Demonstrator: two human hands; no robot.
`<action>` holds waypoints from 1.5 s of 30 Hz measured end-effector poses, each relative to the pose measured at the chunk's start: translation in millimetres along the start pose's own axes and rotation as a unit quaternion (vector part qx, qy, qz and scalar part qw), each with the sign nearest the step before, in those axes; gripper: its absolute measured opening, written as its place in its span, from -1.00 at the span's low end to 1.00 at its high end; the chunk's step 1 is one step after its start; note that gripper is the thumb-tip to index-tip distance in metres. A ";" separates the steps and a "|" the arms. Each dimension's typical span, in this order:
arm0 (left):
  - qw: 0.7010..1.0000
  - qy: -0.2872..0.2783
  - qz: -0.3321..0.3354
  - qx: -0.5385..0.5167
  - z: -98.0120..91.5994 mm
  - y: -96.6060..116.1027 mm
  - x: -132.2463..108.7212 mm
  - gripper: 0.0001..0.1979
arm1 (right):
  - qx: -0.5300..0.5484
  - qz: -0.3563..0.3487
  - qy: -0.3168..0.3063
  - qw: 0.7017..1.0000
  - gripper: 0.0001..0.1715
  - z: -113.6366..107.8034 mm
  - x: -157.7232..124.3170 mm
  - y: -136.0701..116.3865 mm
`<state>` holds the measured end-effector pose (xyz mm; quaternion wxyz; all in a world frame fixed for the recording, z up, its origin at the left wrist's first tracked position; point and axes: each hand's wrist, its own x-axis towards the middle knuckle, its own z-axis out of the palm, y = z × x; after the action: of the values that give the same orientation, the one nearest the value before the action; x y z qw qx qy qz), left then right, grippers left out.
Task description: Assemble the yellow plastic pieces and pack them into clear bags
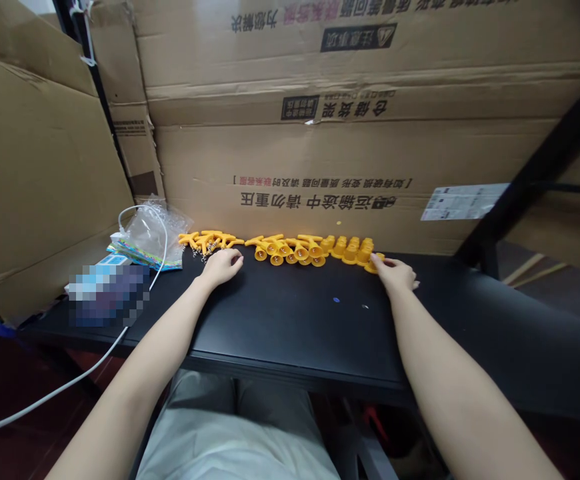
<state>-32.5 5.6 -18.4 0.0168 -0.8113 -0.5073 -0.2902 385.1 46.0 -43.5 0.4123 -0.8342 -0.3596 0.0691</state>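
At centre-right, one cup [371,268] touches my right hand [397,272] from the left; whether this or curled left hand [221,265] clamps, I cannot tell.

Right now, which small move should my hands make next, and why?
Perhaps lift the rightmost yellow cup with the right hand, since that hand is right at this cup; the left hand is farther off, beside the forked orange pieces.

Pale greyish trousers [270,403] (forearms [143,377] bare)
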 end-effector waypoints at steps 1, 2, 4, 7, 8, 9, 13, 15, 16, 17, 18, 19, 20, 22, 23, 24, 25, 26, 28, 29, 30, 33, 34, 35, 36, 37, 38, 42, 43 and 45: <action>1.000 0.001 0.000 -0.002 0.2 -0.2 0.1 -0.79 | -0.016 -0.005 -0.008 1.000 -0.60 2.0 1.7 0.5; 1.000 0.003 0.001 -0.004 0.4 -0.3 0.1 -0.79 | -0.033 -0.007 -0.017 0.999 -0.60 4.1 3.3 1.4; 1.000 0.005 0.004 -0.005 0.5 -0.4 0.1 -0.79 | -0.062 -0.011 -0.028 0.998 -0.60 8.4 6.6 4.1; 1.000 0.002 0.003 0.000 0.4 -0.3 0.0 -0.77 | -0.085 -0.033 -0.015 0.996 -0.64 13.6 10.2 7.2; 1.000 0.001 0.002 0.002 0.4 -0.4 -0.1 -0.77 | -0.091 -0.044 -0.009 0.995 -0.64 14.7 10.3 7.1; 1.000 0.000 0.001 0.004 0.5 -0.5 -0.1 -0.77 | -0.098 -0.054 -0.006 0.994 -0.63 15.5 9.7 6.3; 1.000 -0.001 0.001 0.006 1.2 -0.6 -0.4 -0.77 | -0.125 -0.101 -0.045 0.986 -0.60 16.9 0.0 -3.1; 1.000 -0.001 -0.001 0.004 1.7 -0.2 -0.5 -0.77 | -0.133 -0.126 -0.073 0.980 -0.60 18.1 -6.7 -9.1; 1.000 -0.001 -0.006 0.006 2.0 0.1 -0.4 -0.77 | -0.138 -0.136 -0.081 0.978 -0.60 18.9 -9.7 -11.6; 1.000 0.001 -0.019 0.010 2.3 0.1 -0.4 -0.78 | -0.144 -0.142 -0.084 0.976 -0.60 19.8 -12.3 -13.8; 0.999 0.007 -0.041 0.017 2.6 -0.4 -0.2 -0.78 | -0.152 -0.145 -0.085 0.974 -0.60 20.5 -14.3 -15.4; 0.997 0.018 -0.069 0.025 2.9 -1.4 0.0 -0.78 | -0.158 -0.147 -0.085 0.973 -0.60 21.1 -15.7 -16.6; 0.994 0.034 -0.099 0.034 3.3 -3.2 0.1 -0.78 | -0.163 -0.148 -0.085 0.972 -0.60 21.4 -16.6 -17.4; 0.985 0.071 -0.148 0.053 4.3 -9.1 0.1 -0.78 | -0.169 -0.149 -0.086 0.970 -0.60 21.2 -17.6 -18.3; 0.981 0.086 -0.160 0.064 5.1 -13.0 -0.1 -0.78 | -0.172 -0.149 -0.088 0.970 -0.60 20.9 -17.9 -18.6; 0.978 0.095 -0.170 0.076 6.2 -17.4 -0.6 -0.77 | -0.175 -0.149 -0.091 0.969 -0.60 20.4 -18.5 -19.1; 0.974 0.097 -0.184 0.086 7.5 -21.8 -1.3 -0.74 | -0.179 -0.150 -0.093 0.968 -0.59 19.8 -19.4 -19.7; 0.971 0.092 -0.199 0.093 9.0 -26.1 -2.1 -0.70 | -0.186 -0.150 -0.093 0.967 -0.58 19.2 -20.8 -20.7; 0.966 0.067 -0.232 0.093 12.3 -33.2 -3.5 -0.63 | -0.205 -0.155 -0.086 0.963 -0.58 17.6 -25.0 -24.0; 0.964 0.048 -0.246 0.088 13.8 -35.6 -3.8 -0.60 | -0.218 -0.158 -0.082 0.960 -0.58 16.5 -27.6 -26.4; 0.962 0.027 -0.257 0.084 14.9 -37.1 -4.0 -0.59 | -0.233 -0.162 -0.080 0.956 -0.58 15.1 -30.6 -29.4; 0.953 -0.025 -0.291 0.085 15.9 -36.8 -2.7 -0.53 | -0.285 -0.169 -0.102 0.938 -0.57 9.9 -40.1 -41.3; 0.948 -0.035 -0.303 0.090 15.5 -35.7 -2.0 -0.52 | -0.300 -0.168 -0.120 0.931 -0.56 8.4 -43.4 -46.0; 0.944 -0.043 -0.314 0.097 14.8 -34.6 -1.4 -0.51 | -0.312 -0.170 -0.141 0.924 -0.56 7.2 -46.9 -50.8; 0.940 -0.047 -0.322 0.103 14.1 -33.9 -0.8 -0.51 | -0.318 -0.178 -0.165 0.916 -0.55 6.4 -50.6 -55.6; 0.938 -0.049 -0.325 0.109 13.3 -33.6 -0.3 -0.51 | -0.319 -0.196 -0.190 0.907 -0.55 6.0 -54.8 -60.3; 0.939 -0.047 -0.322 0.112 12.5 -34.1 0.0 -0.51 | -0.315 -0.223 -0.218 0.896 -0.56 6.0 -59.4 -64.8; 0.950 -0.019 -0.293 0.110 10.0 -40.7 -0.2 -0.55 | -0.260 -0.363 -0.314 0.838 -0.72 7.1 -82.8 -80.0; 0.951 -0.011 -0.288 0.112 9.4 -42.4 -0.3 -0.57 | -0.242 -0.391 -0.324 0.827 -0.76 7.2 -89.1 -82.9; 0.948 0.007 -0.292 0.124 8.3 -44.1 -0.3 -0.59 | -0.207 -0.433 -0.327 0.814 -0.79 7.2 -100.6 -87.3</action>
<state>-65.6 29.4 -37.3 0.0353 -0.6174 -0.7534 -0.2233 261.2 19.5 -2.0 0.0749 -0.5863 -0.8030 0.0766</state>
